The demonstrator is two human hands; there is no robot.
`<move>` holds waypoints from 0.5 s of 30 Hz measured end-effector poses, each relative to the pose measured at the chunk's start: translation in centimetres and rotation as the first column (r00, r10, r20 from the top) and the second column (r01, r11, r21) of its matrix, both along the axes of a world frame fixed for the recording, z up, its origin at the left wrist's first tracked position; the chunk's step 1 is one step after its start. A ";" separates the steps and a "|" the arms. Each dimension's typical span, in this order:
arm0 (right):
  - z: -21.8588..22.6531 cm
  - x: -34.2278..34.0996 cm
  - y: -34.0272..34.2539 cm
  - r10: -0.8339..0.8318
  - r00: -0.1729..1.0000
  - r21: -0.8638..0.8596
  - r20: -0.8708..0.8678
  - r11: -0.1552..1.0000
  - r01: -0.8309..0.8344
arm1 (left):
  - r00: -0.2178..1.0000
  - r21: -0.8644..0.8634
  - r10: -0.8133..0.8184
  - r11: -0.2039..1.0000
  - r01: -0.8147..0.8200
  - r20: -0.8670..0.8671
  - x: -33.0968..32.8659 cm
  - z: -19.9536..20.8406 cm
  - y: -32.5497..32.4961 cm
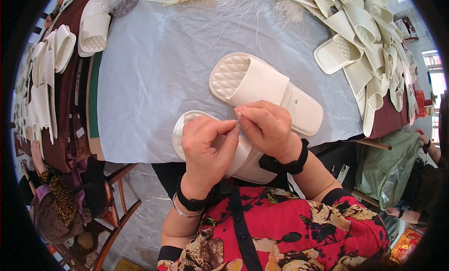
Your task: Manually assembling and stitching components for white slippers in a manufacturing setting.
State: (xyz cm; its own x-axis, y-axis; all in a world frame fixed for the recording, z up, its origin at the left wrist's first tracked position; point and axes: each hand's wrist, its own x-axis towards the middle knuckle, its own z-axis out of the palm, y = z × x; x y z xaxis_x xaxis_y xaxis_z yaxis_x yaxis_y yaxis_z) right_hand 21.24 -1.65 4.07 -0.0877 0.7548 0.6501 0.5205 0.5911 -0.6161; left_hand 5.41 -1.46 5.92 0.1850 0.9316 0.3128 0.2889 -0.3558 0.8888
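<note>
Both my hands meet over the front of the table, fingertips nearly touching. My left hand [206, 147] pinches a thin, dark, needle-like piece [238, 120] between thumb and forefinger. My right hand [269, 126] is closed in a pinch at its upper end, where a tiny pale bit shows; whether that is thread I cannot tell. Under the hands lies a cream slide slipper [184, 126], partly hidden by them. Its likeness, another cream slipper [264, 81] with a quilted footbed, rests just beyond my right hand, toe strap facing up.
A pale blue cloth [154, 74] covers the table. Loose white threads [243, 11] lie at the far side. Slippers pile up at the right [365, 32] and along the left [44, 84]. A wooden chair [117, 196] stands at lower left; other people are at both sides.
</note>
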 end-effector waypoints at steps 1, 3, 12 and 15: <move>0.0 0.0 0.0 0.001 1.000 -0.002 0.001 1.000 -0.001 | 1.000 -0.007 -0.004 1.000 0.004 -0.006 0.0 0.1 0.0; 0.0 -0.1 0.0 -0.006 1.000 0.009 0.015 1.000 0.006 | 1.000 -0.012 -0.004 1.000 0.003 -0.012 0.0 0.1 0.0; -0.1 -0.3 -0.1 0.003 0.999 0.031 0.052 1.000 -0.005 | 1.000 -0.068 0.002 0.998 -0.001 0.020 -0.2 0.0 0.0; -0.3 -0.2 0.0 -0.010 0.996 0.072 0.084 0.997 0.004 | 0.998 -0.108 0.008 0.994 -0.002 0.056 -0.2 0.0 0.0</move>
State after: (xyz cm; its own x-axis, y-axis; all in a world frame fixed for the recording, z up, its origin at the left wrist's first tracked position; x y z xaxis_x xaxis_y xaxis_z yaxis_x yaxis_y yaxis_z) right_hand 21.02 -1.62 3.79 -0.1393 0.7069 0.6934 0.5728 0.6287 -0.5259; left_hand 5.22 -1.45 5.89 0.1649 0.9615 0.2200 0.2389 -0.2553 0.9369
